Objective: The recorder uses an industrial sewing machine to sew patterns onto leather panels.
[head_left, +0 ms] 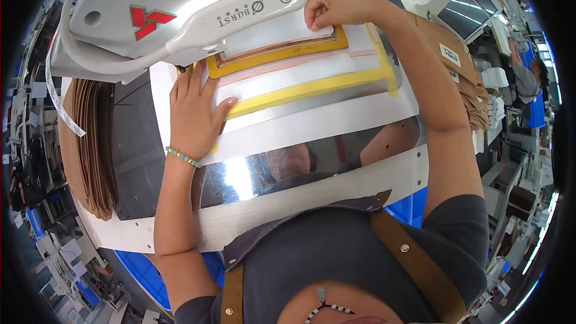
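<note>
1. Far left: seeing a stack of folded brown paper pieces (90, 150), well apart from both hands. Reading as low risk.
2. Next: seeing the white machine head (108, 24) overhanging the work. Hiding whatever is lying beneath.
3. Left hand (195, 111): lying palm down, fingers slightly apart, thumb spread wide, clamping nothing visible. Reaching to the machine head's lower edge, beside the yellow frame's left end; not showing contact clearly. Probably risking pinched fingertips from any unexpected machine start.
4. Centre: seeing the yellow rectangular frame (282, 57) sitting partly behind the white lamp (240, 18), just beyond a yellow tape strip (312, 89). Possibly risking skew from uneven hand pressure. Looking flat, rounded at the near corners, brownish along the inner edge. Surrounding a white sheet (270, 37), looking smooth where showing, partly hidden by the lamp.
5. Right hand (329, 7): curling over the sheet's right end, thumb and fingertips close together. Not showing whether pinching or only pressing. Likely risking a creased or shifted corner from sideways dragging.
6. Far right: seeing a brown stack (447, 54) sitting near the right arm (438, 84). Possibly risking a knock from a swinging elbow.
</note>
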`<state>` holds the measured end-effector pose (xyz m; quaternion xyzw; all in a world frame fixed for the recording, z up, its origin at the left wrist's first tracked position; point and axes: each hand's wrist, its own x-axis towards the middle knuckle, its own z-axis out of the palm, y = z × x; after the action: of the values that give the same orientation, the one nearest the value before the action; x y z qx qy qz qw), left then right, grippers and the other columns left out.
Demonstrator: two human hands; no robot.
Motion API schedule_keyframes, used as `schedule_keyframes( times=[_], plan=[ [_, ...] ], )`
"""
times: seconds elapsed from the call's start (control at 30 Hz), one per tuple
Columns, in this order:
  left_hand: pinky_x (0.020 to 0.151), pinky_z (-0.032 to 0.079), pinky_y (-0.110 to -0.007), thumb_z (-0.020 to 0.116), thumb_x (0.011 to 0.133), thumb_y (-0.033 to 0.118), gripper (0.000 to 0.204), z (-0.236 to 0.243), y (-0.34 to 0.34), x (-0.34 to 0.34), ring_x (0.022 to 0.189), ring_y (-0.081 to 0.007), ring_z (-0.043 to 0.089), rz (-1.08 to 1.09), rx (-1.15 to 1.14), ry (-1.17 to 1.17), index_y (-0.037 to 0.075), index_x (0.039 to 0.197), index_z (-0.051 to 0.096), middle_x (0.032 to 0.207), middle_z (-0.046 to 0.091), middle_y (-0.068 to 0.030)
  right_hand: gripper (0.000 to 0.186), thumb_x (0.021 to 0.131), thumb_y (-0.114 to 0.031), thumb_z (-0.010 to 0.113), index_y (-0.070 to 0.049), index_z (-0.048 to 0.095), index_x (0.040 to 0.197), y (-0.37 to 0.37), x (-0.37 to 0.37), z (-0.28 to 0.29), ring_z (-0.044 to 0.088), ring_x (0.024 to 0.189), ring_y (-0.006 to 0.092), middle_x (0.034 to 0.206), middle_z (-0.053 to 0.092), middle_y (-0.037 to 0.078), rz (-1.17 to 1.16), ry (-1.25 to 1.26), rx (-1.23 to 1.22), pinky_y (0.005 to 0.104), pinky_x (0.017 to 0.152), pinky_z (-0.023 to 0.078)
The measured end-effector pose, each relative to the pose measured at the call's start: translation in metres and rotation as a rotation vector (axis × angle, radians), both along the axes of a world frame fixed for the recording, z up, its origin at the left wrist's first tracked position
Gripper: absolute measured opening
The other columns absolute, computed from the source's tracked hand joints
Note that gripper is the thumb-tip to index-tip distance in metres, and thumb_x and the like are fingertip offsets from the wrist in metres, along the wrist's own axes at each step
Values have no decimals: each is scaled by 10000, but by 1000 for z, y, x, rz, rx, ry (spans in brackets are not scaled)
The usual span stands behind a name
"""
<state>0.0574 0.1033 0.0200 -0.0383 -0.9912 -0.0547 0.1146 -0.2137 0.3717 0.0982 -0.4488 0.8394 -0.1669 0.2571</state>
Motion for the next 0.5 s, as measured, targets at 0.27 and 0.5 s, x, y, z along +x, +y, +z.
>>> schedule_keyframes(
  times=[0.27, 0.5],
  plan=[
    [1264, 259, -519, 649, 1015, 473, 634, 3, 2, 1, 1544, -421, 342, 1, 13, -17, 8, 1445, 619, 1635, 458, -225, 77, 832, -72, 728, -26, 786, 855, 3, 19, 3, 683, 725, 140, 770, 742, 60, -48, 107, 28, 306, 689, 529],
    [1271, 249, -523, 621, 1028, 488, 643, 0, 1, 3, 1539, -425, 345, -2, 0, -3, 11, 1459, 606, 1640, 448, -227, 87, 819, -65, 722, -54, 787, 875, -13, 19, 13, 687, 733, 162, 756, 728, 56, 52, 127, 205, 336, 679, 526]
  ],
)
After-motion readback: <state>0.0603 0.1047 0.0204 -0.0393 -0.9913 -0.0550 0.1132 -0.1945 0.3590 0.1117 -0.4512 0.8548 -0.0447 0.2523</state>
